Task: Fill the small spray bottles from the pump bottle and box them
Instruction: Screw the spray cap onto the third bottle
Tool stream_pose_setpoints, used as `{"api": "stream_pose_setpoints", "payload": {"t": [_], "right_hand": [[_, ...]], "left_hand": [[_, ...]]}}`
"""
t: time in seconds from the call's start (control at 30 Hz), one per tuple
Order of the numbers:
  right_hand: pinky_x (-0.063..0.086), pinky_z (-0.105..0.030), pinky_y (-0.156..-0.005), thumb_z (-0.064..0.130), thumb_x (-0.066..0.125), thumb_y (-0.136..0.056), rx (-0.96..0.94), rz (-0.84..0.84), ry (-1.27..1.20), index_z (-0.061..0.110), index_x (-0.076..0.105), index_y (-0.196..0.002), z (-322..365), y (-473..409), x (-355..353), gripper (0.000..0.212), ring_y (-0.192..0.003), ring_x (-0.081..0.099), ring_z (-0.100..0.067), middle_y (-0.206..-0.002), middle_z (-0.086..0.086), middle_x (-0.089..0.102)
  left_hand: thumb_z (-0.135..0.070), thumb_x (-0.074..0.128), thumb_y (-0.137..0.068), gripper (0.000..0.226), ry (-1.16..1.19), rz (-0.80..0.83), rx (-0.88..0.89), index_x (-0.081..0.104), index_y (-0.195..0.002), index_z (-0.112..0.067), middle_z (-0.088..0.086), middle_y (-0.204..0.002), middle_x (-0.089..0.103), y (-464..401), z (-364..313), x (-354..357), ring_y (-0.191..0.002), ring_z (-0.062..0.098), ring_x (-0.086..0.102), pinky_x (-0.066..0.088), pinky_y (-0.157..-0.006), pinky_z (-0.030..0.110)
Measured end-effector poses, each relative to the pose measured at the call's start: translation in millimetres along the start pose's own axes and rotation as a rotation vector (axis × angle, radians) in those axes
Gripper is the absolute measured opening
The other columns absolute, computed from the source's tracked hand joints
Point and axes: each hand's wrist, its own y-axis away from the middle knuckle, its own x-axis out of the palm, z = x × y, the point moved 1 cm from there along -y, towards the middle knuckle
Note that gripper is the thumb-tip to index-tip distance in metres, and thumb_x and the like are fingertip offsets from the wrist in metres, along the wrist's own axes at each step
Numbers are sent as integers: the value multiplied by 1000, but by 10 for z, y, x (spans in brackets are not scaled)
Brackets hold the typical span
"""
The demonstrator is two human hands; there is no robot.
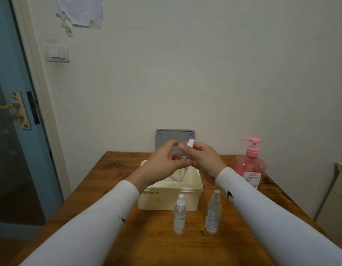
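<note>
One small spray bottle (pixel 182 156) held above the cream box (pixel 170 196), left hand (pixel 162 164) fingers curled round its body, right hand (pixel 200 160) pinching its white sprayer (pixel 190 143), two spray bottles (pixel 179 215) upright on bench (pixel 127 237) near box, pink pump bottle (pixel 250 162) back right.

Glossy wooden table (pixel 152 244), translucent pink plastic pump bottle (pixel 250 166)

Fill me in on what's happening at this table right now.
A person in white sleeves holds a small clear spray bottle up over an open cream box, the left hand on its body and the right hand at its white sprayer top. Two more small spray bottles stand on the wooden table in front of the box. The pink pump bottle stands untouched at the far right.
</note>
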Motion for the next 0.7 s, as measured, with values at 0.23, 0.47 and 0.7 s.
{"api": "stream_pose_setpoints", "payload": {"t": [0.23,0.47,0.7], "right_hand": [[44,-37,-95,31,61,-88,32,12,61,12,72,-97,-33,1,-85,24,-94,64,-17,-92,-2,72],[50,-34,-88,40,68,-83,-38,-33,218,21,72,-96,-25,3,-139,24,-93,68,-11,-92,4,74],[46,-46,-101,41,61,-88,32,78,162,13,70,-104,-14,-26,-87,33,-105,65,-27,-101,-9,73]], "left_hand": [[-26,71,-84,73,56,-25,-63,29,-144,-16,-9,-98,71,2,46,-82,-84,-7,65,41,-69,14],[-28,72,-83,72,42,4,-54,32,-143,-17,-6,-104,71,-28,48,-50,-93,0,65,43,-73,16],[-22,72,-83,69,74,22,-49,34,-141,-14,-6,-99,72,-21,22,-10,-86,0,69,47,-77,17]]}}
